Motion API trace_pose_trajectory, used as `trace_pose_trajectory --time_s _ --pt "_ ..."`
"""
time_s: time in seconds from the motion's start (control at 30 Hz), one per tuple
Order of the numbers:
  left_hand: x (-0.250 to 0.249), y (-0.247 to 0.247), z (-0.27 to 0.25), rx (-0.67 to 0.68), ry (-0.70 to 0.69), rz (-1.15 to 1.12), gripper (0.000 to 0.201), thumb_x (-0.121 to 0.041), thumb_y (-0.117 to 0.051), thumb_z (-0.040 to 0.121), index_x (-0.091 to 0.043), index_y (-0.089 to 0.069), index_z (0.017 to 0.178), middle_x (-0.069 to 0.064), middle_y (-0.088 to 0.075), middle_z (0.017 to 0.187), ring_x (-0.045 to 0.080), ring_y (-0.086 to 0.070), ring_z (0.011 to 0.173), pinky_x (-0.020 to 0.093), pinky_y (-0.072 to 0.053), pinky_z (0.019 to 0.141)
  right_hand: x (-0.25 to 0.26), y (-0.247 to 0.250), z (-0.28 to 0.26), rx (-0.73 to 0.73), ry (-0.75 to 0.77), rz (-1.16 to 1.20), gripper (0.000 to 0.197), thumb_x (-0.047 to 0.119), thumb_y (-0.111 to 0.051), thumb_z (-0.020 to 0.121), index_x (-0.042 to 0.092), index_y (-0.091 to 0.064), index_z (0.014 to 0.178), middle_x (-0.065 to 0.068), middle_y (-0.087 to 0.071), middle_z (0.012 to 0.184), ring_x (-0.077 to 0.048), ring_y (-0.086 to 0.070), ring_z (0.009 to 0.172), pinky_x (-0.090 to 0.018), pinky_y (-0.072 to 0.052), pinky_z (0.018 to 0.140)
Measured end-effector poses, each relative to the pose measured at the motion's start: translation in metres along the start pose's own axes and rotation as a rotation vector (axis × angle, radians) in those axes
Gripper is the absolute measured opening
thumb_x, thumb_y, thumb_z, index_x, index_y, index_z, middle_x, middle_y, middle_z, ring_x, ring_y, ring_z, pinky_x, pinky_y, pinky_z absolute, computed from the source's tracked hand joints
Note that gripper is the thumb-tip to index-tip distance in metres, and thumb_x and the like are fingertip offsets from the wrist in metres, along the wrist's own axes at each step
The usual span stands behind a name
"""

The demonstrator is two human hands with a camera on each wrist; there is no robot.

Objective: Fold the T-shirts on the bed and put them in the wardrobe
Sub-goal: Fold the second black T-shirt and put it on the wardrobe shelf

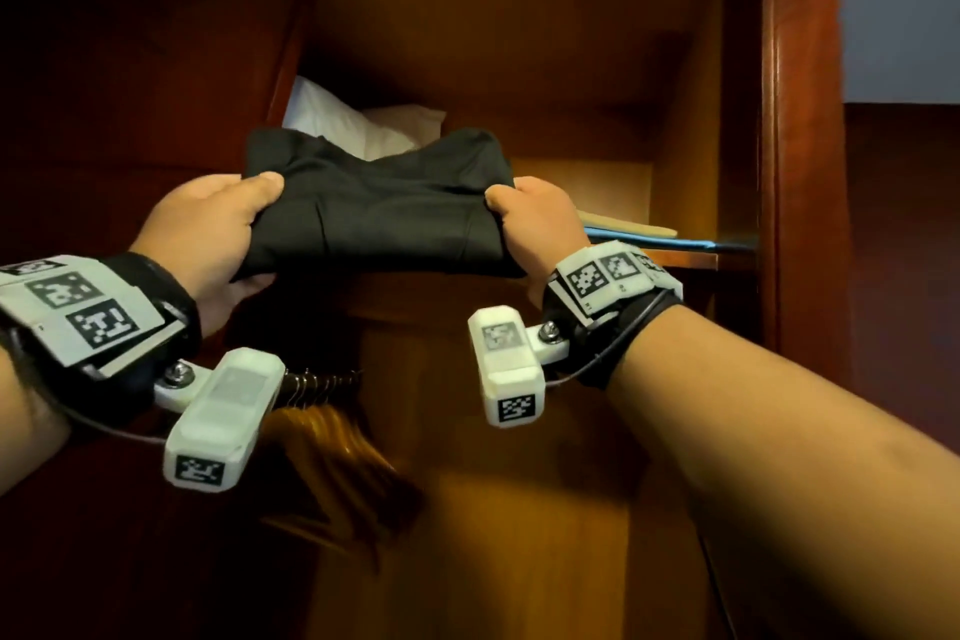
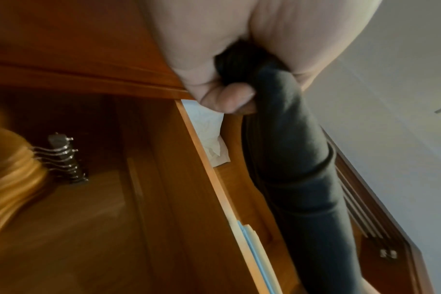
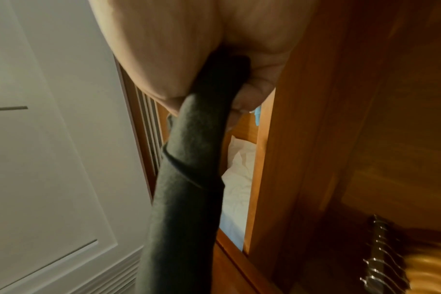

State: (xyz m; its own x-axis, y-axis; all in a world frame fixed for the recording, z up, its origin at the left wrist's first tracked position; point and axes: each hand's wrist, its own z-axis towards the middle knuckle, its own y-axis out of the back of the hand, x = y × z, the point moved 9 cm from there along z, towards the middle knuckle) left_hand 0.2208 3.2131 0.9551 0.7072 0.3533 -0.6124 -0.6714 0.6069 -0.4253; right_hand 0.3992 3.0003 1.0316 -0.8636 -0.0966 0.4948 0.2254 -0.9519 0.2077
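Black, soft knit, the folded shirt [image 1: 384, 218] forms a thick creased rectangle held level in front of the wardrobe [image 1: 779, 172] shelf [image 1: 680, 257]. Left hand [image 1: 208, 234] and right hand [image 1: 535, 229] each clamp one end, thumbs on top and fingers curled under, mostly hidden. Behind the shirt lies a white crumpled pillow [image 1: 337, 120], partly covered. Flat blue and beige pieces [image 1: 634, 231] rest on the glossy wood shelf. Below, wooden hangers [image 1: 332, 431] are blurred.
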Motion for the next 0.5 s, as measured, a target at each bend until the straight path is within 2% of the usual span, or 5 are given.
trace_pose_trajectory --time_s 0.1,0.23,0.37,0.5 --pt "0.013 -0.016 0.014 0.061 0.022 -0.057 0.014 -0.034 -0.06 0.098 -0.028 -0.064 0.086 -0.013 -0.066 0.069 0.001 -0.062 0.057 0.016 -0.043 0.047 -0.003 0.002 0.01 -0.029 0.029 -0.008 0.037 0.019 -0.056 0.09 0.02 -0.029 0.064 -0.004 -0.029 0.066 -0.023 -0.032 0.068 -0.039 -0.026 0.062" --pt "0.027 -0.042 0.029 0.094 0.025 -0.083 0.011 -0.037 -0.062 0.096 -0.029 -0.065 0.09 -0.011 -0.069 0.083 0.008 -0.063 0.076 0.024 -0.044 0.058 -0.013 0.014 0.032 -0.061 0.073 -0.047 0.03 0.033 -0.056 0.072 0.023 -0.03 0.06 -0.004 -0.028 0.064 -0.024 -0.031 0.067 -0.042 -0.027 0.063" --pt "0.038 -0.075 0.045 0.11 0.011 -0.106 0.013 -0.037 -0.063 0.095 -0.027 -0.066 0.087 -0.01 -0.068 0.08 0.01 -0.061 0.074 0.026 -0.042 0.06 -0.034 0.034 0.066 -0.089 0.068 -0.048 0.028 0.037 -0.057 0.065 0.024 -0.036 0.052 -0.006 -0.033 0.065 -0.023 -0.036 0.066 -0.045 -0.037 0.062" --pt "0.048 -0.102 0.059 0.115 0.005 -0.131 0.011 -0.036 -0.065 0.094 -0.027 -0.067 0.088 -0.01 -0.067 0.079 0.01 -0.061 0.075 0.026 -0.043 0.059 -0.037 0.048 0.07 -0.111 0.01 -0.049 0.025 0.033 -0.059 0.069 0.023 -0.039 0.057 -0.01 -0.039 0.069 -0.023 -0.042 0.069 -0.045 -0.042 0.064"
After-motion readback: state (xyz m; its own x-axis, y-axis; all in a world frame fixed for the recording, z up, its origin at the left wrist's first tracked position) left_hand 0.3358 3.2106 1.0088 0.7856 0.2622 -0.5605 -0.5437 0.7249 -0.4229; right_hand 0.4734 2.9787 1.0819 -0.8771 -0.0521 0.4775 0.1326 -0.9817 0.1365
